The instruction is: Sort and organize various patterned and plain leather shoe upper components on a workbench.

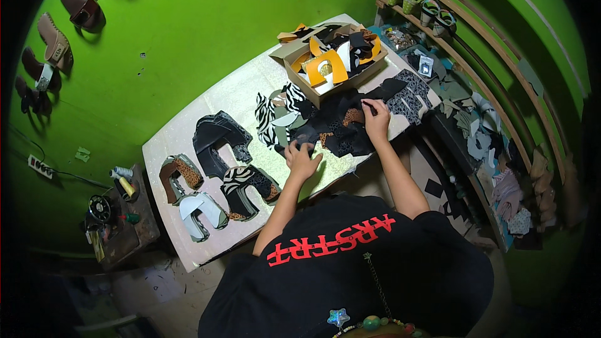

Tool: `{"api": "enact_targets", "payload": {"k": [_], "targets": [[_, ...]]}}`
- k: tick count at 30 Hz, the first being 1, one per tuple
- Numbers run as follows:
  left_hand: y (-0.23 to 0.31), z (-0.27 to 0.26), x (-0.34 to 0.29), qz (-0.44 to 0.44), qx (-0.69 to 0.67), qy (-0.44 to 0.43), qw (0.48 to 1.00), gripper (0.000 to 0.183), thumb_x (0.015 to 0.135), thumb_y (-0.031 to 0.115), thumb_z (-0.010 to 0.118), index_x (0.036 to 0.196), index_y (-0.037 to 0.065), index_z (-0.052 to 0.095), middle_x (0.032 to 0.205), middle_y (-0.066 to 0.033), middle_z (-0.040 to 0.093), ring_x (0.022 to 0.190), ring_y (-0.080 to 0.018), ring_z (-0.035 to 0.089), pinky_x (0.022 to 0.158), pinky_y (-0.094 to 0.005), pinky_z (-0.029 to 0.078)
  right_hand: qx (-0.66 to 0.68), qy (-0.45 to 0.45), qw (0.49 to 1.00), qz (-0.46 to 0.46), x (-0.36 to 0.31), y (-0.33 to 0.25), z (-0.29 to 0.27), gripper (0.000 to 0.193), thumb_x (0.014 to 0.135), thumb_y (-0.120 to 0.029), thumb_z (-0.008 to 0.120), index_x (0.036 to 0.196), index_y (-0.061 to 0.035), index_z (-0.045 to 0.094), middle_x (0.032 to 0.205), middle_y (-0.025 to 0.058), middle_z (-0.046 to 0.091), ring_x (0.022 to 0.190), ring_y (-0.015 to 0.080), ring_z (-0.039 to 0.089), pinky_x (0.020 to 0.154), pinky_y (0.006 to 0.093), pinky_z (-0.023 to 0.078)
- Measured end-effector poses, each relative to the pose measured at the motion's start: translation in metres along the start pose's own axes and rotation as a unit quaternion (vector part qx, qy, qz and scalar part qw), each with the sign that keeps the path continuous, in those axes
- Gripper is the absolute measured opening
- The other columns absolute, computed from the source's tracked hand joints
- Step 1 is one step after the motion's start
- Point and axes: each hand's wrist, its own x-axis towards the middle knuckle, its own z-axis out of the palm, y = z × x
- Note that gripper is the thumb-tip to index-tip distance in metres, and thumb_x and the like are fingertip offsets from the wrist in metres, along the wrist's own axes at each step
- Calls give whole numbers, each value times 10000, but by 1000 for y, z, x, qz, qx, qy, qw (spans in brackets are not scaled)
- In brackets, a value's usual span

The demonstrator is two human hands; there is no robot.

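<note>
A loose pile of cut shoe-upper pieces (338, 141), mostly black with some leopard print, lies near the table's front edge. My left hand (302, 158) rests on its left end, fingers bent and apart, touching dark pieces. Over the pile's right side, my right hand (377, 120) has thumb and fingertips drawn together at a black piece (355, 101), whose held edge is partly hidden. Zebra-print pieces (266, 122) and grey-green ones lie left of the pile. Behind it stands an open cardboard box (323, 91) filled with orange, white and black cut pieces.
Stacks of curved pieces, black (216, 141), white (203, 209) and zebra-print (241, 191), sit on the table's left. Grey patterned material (410, 97) lies at the right end. A sewing machine (100, 208) is at left; wooden shelving (476, 56) with small baskets is at right.
</note>
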Motion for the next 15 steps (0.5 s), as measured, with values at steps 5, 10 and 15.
{"api": "enact_targets", "payload": {"k": [5, 10, 15], "targets": [[-3, 0, 10, -2, -165, -97, 981, 345, 791, 375, 565, 1021, 121, 614, 1044, -97, 558, 982, -262, 474, 838, -412, 375, 201, -52, 971, 117, 15, -19, 16, 188, 779, -107, 652, 890, 33, 594, 740, -37, 537, 636, 22, 429, 546, 181, 354], [5, -22, -4, -107, -407, -198, 885, 517, 898, 487, 345, 1094, 59, 558, 926, -27, 628, 779, -119, 546, 692, -303, 407, 326, -154, 921, 149, 8, -58, 37, 162, 773, -59, 654, 897, 21, 586, 762, -34, 558, 634, 15, 470, 559, 150, 387], [-12, -41, -12, -171, -573, -168, 784, 756, 839, 657, 137, 1173, 60, 458, 947, -85, 627, 731, -131, 602, 572, -218, 417, 370, -324, 854, 169, -12, -85, 60, 176, 749, -56, 676, 894, 5, 599, 743, -33, 571, 627, 10, 476, 558, 157, 395]]}}
